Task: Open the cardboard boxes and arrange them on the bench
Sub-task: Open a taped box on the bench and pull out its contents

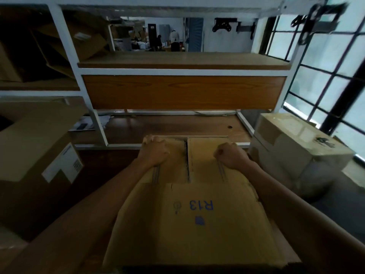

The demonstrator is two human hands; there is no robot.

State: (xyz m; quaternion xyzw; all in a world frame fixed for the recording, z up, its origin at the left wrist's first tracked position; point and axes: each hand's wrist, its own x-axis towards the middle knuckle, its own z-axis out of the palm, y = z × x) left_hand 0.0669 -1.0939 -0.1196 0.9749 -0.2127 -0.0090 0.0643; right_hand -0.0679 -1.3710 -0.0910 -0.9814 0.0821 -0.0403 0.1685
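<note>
Below the head camera, a flattened tan cardboard box (pixel 197 210) printed with a blue "R13" is held out in front of the person, its far flaps reaching toward the front edge of the dark wooden bench (pixel 177 127) with its white metal frame. The left hand (pixel 155 152) grips the far left flap, fingers curled tight over its outer corner. The right hand (pixel 230 156) is balled into a fist on the right flap, fingers pressed together and apparently clamping the flap's edge, though the fingertips are hidden. A slit separates the two flaps between the hands.

By these signs the task looks early. This box is still collapsed flat, not yet opened into shape, and the visible benchtop holds no opened box. A sealed pale cardboard carton (pixel 296 143) sits just right of the bench, and a large brown box with a white label (pixel 33 145) stands to the left; whether either belongs to the job cannot be told. Unfolding this box and setting it on the bench both remain.
</note>
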